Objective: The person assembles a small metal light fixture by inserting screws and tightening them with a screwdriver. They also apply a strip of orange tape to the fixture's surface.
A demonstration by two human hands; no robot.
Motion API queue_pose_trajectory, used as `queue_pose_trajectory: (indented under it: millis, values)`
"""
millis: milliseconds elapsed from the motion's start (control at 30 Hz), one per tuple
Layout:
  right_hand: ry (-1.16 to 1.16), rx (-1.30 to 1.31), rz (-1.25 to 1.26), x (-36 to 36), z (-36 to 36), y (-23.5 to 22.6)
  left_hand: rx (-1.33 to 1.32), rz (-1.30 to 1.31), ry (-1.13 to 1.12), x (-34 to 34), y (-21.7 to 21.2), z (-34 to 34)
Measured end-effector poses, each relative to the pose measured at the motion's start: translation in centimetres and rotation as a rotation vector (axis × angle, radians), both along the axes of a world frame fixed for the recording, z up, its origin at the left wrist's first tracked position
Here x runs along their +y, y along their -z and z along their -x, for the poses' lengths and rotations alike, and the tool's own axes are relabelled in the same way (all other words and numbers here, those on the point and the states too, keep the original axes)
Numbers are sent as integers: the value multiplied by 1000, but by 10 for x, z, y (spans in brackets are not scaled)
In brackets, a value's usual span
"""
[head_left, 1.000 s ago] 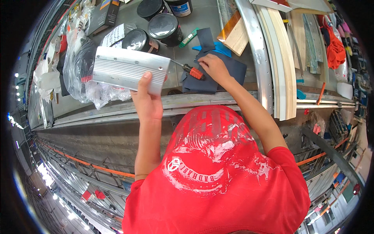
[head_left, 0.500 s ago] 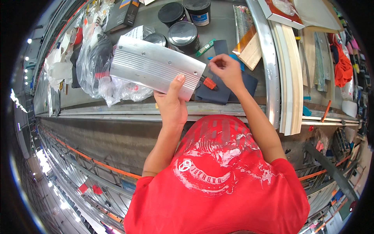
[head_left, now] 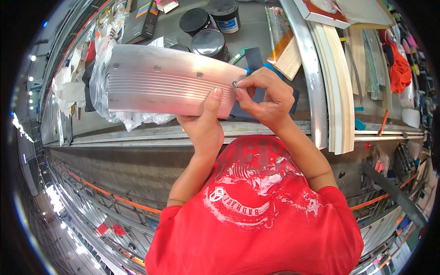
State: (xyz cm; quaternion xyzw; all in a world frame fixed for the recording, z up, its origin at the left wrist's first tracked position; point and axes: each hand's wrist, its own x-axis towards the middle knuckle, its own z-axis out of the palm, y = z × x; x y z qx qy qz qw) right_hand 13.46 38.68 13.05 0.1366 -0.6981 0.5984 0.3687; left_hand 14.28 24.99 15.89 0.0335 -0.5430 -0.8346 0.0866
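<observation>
My left hand (head_left: 205, 130) grips a silver ribbed metal panel (head_left: 156, 87) by its near edge, with the thumb lying on top and the fingers underneath. Several round screw heads or holes run along the panel's far side. At the panel's right end, my right hand (head_left: 268, 98) pinches a small metal screw (head_left: 235, 85) between thumb and forefinger. Whether the screw sits in a hole there, I cannot tell. The panel is held above the bench and covers part of a clear plastic wrap (head_left: 101, 94).
Black lidded tubs (head_left: 210, 43) stand beyond the panel. A green-handled tool (head_left: 238, 55) lies beside them. To the right are a wooden block (head_left: 285, 57), a metal rail (head_left: 314, 78) and long pale strips (head_left: 337, 91). A dark box (head_left: 141, 20) sits at the far left.
The panel has come closer and turned more level, its left end moving left. My right hand has moved left and nearer, from beside the panel to its right end.
</observation>
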Motion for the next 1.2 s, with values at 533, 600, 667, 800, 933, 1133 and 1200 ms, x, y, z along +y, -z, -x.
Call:
queue_pose_trajectory:
  millis: [533,600,667,800,933,1133,1200]
  values:
    - [74,173,-153,10,-3,-12,124,157,-33,0,-4,-9]
    - [85,197,-177,12,-2,-13,124,148,-32,1,-4,-10]
    - [88,202,-166,14,-1,-16,122,115,-23,4,-6,-11]
    - [-11,196,-114,18,0,-16,78,33,4,4,-4,-11]
    - [-25,193,-116,21,-1,-14,45,32,6,3,-3,-13]
    - [-35,183,-38,16,-5,-13,101,61,42,1,-5,-16]
    - [-41,207,-60,16,-5,-12,98,49,40,1,-6,-16]
